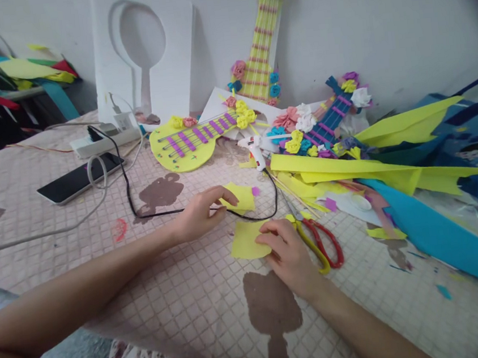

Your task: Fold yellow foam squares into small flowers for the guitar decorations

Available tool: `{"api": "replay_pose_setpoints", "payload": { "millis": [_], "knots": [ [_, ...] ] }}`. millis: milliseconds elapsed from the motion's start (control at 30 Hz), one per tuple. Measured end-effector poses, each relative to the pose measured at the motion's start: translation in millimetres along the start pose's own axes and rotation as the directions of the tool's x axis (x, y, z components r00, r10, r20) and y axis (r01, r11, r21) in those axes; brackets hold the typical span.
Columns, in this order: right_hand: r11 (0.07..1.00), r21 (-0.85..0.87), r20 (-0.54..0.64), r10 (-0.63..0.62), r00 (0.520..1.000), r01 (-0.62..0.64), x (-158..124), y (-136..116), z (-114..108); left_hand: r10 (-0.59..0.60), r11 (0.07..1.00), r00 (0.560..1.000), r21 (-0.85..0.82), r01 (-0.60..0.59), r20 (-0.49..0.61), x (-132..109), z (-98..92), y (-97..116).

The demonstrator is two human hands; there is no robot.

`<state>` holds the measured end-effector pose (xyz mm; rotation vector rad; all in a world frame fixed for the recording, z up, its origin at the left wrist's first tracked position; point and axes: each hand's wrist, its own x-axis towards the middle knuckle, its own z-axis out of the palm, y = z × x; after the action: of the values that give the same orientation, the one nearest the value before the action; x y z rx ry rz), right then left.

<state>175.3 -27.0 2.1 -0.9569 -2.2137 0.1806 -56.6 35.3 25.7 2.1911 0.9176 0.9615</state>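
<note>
My left hand [202, 211] reaches forward and pinches the near edge of a small yellow foam piece [241, 197] lying on the quilted cover. My right hand [286, 248] rests with curled fingers on a second yellow foam piece [245, 241], its fingertips pressing that piece's right edge. Scissors [320, 241] with one red and one yellow handle lie right beside my right hand, touching or nearly touching it. A black cable [251, 216] runs between the two foam pieces.
A white glue gun [255, 149] lies beyond the pieces. Foam guitars [194, 141] with paper flowers, yellow and blue foam sheets [392, 171], a phone [79, 177] and a power strip [104, 137] crowd the back and right.
</note>
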Motion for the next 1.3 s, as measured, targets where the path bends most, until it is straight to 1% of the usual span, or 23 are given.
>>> {"api": "replay_pose_setpoints", "payload": {
  "millis": [67, 100, 133, 167, 200, 267, 333, 433, 567, 633, 733, 900, 1000, 1133, 1300],
  "knots": [
    [0.999, -0.048, 0.009, 0.006, 1.000, -0.006, 0, -1, 1, 0.045, 0.999, 0.996, -0.010, -0.044, 0.078, -3, 5.4, 6],
    [0.997, -0.074, 0.013, 0.007, 1.000, -0.006, 0, -2, 1, 0.092, 0.996, 0.985, -0.016, -0.091, 0.145, -6, 9.6, 9],
    [0.995, -0.097, 0.017, 0.005, 1.000, -0.003, 0, -3, 2, 0.133, 0.991, 0.970, -0.001, -0.136, 0.202, -8, 14.5, 12],
    [0.993, -0.117, 0.017, 0.001, 1.000, 0.001, 0, -4, 2, 0.149, 0.986, 0.958, 0.030, -0.161, 0.244, -11, 19.6, 14],
    [0.991, -0.132, 0.016, -0.003, 1.000, 0.005, 0, -5, 2, 0.158, 0.982, 0.953, 0.060, -0.179, 0.259, -13, 24.3, 15],
    [0.988, -0.154, -0.006, -0.001, 1.000, 0.000, 1, -7, 1, 0.153, 0.978, 0.953, 0.096, -0.184, 0.262, -15, 30.4, 15],
    [0.986, -0.163, -0.045, 0.021, 0.999, -0.028, 1, -6, 0, 0.179, 0.975, 0.954, 0.086, -0.205, 0.240, -15, 30.7, 13],
    [0.985, -0.158, -0.088, 0.061, 0.994, -0.074, 2, -3, -3, 0.244, 0.965, 0.952, 0.047, -0.257, 0.187, -11, 22.9, 9],
    [0.990, -0.127, -0.110, 0.043, 0.993, -0.057, 0, 2, -6, 0.306, 0.948, 0.939, 0.047, -0.316, 0.158, -6, 14.5, 3],
    [0.992, -0.119, -0.105, 0.027, 0.994, -0.040, -1, 4, -5, 0.295, 0.947, 0.939, 0.079, -0.312, 0.179, -5, 14.5, -1],
    [0.995, -0.098, -0.060, 0.025, 0.998, -0.030, -3, 4, -3, 0.269, 0.946, 0.942, 0.127, -0.297, 0.201, -6, 16.9, -3],
    [0.998, -0.039, 0.005, 0.047, 0.999, -0.047, -5, 1, 1, 0.340, 0.907, 0.900, 0.156, -0.390, 0.272, -8, 17.1, 2],
    [0.999, 0.009, 0.050, 0.049, 0.998, -0.049, -6, 0, 2, 0.352, 0.895, 0.889, 0.174, -0.411, 0.291, -7, 14.9, 4],
    [0.995, 0.085, 0.104, 0.051, 0.993, -0.060, -7, 2, 4, 0.364, 0.891, 0.871, 0.148, -0.429, 0.330, -7, 13.8, 1],
    [0.995, 0.097, 0.091, 0.024, 0.996, -0.032, -6, 3, 1, 0.325, 0.901, 0.856, 0.144, -0.409, 0.401, -9, 14.5, -3]
  ]
}}
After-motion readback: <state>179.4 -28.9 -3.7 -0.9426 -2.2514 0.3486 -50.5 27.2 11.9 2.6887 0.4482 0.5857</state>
